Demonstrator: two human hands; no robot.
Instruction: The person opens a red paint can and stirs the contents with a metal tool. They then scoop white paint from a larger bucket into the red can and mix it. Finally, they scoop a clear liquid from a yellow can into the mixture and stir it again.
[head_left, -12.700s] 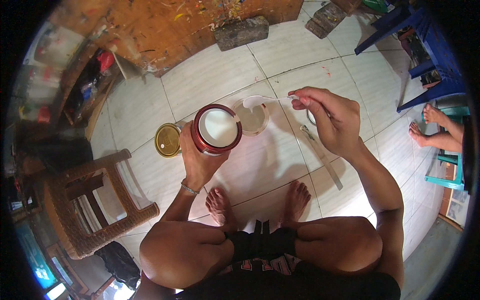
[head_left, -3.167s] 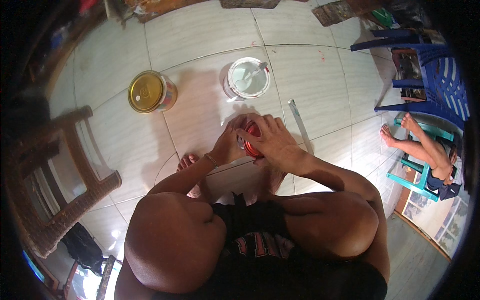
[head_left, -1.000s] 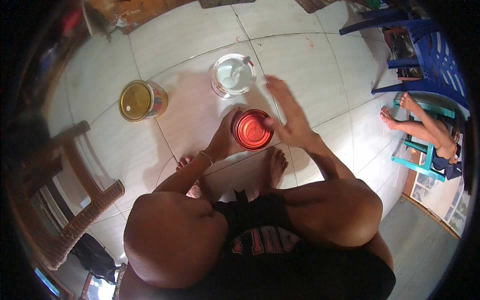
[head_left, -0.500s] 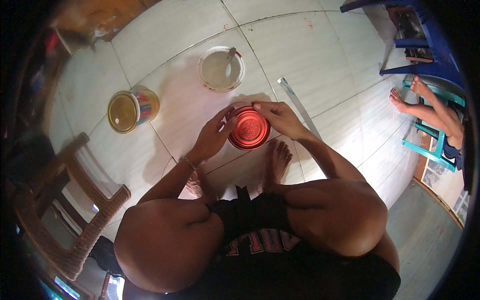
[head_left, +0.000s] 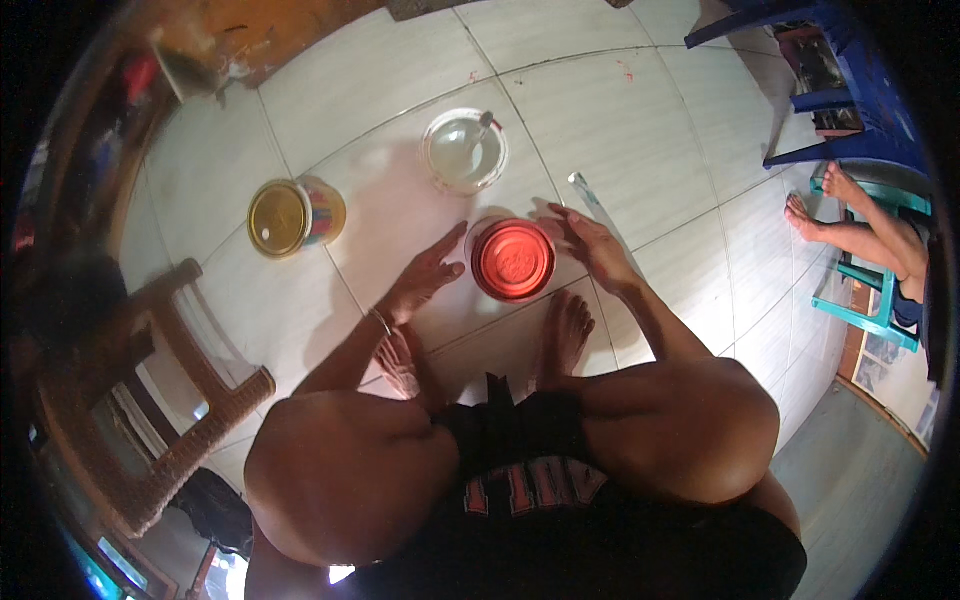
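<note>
A round red tin [head_left: 513,262] with a ridged, embossed top stands on the floor between my feet. My left hand [head_left: 424,283] hovers at its left side, fingers apart and holding nothing. To the right of the tin is my right hand [head_left: 598,250], also with spread fingers, not gripping it. Just beyond stands a pale round tub [head_left: 446,178] with a red-marked rim; a greyish handle leans in it. Farther left sits a wide container with a gold lid [head_left: 277,219] and a colourful label.
A narrow, shiny strip [head_left: 592,199] lies beyond my right hand. At the left stands a brown wooden chair [head_left: 215,400]. A blue plastic chair [head_left: 850,150] and a green stool [head_left: 865,320] are at the right, where another person's bare legs [head_left: 870,232] rest.
Both hands have let go of the red tin and moved apart to either side of it. The whole view has shifted slightly, so the floor things appear farther right and lower.
</note>
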